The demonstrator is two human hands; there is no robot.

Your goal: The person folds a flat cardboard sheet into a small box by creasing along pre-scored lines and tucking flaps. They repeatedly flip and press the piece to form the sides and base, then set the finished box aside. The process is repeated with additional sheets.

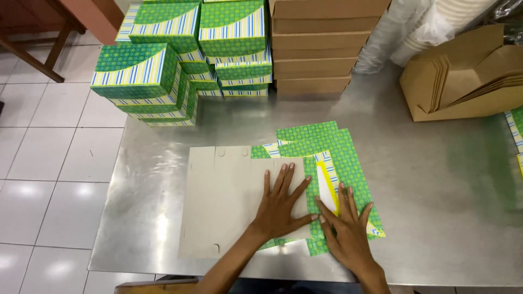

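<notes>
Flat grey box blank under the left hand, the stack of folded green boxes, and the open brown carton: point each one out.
flat grey box blank (220, 207), head view, on its bare grey face.
stack of folded green boxes (180, 54), head view, on a green patterned lid.
open brown carton (463, 106), head view, on its front wall.

Bare tabletop (436, 179) right; boxes (180, 60) behind.

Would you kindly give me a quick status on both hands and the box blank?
Left hand flat on grey box blank. Right hand pressing green patterned flap. Folded boxes stacked behind, clear of hands.
</notes>
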